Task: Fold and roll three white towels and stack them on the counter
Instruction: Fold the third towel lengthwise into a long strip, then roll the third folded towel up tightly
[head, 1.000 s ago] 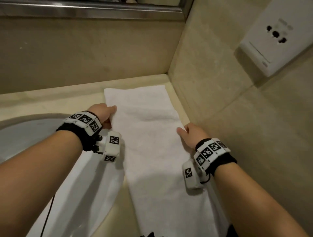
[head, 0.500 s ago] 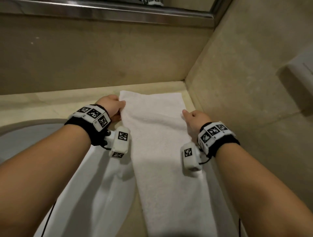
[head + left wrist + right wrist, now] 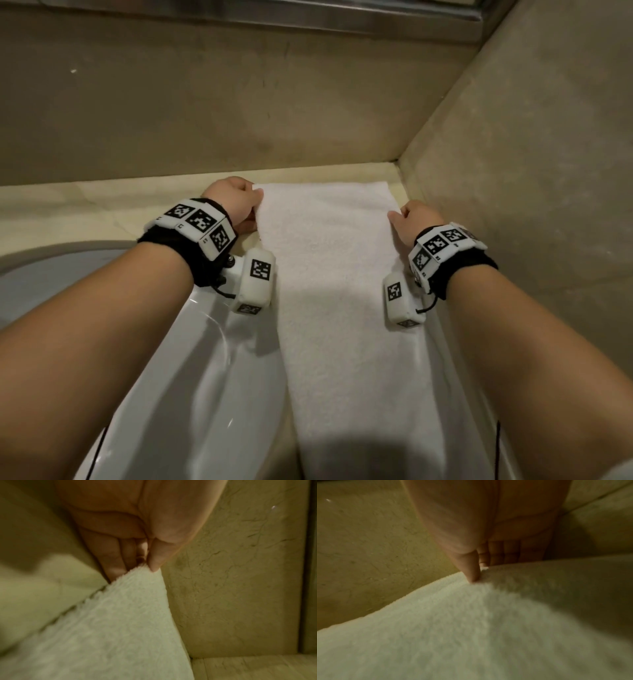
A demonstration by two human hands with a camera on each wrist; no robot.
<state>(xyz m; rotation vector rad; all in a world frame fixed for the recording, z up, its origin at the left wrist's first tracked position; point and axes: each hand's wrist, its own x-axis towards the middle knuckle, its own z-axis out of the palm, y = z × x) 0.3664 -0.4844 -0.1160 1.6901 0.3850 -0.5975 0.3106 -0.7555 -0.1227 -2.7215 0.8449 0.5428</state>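
A white towel, folded into a long narrow strip, lies on the beige counter and runs from the back wall toward me. My left hand pinches its far left corner between thumb and fingers; the left wrist view shows that pinch on the towel corner. My right hand pinches the far right corner, thumb on top of the towel. Only this one towel is in view.
A white sink basin lies left of the towel, under my left forearm. The beige back wall and the right side wall meet in a corner just beyond the towel's far end. A metal ledge runs along the top.
Both hands slid along the towel's long edges from the middle to the far corners, and each has taken hold of its corner. The head view turned right and down.
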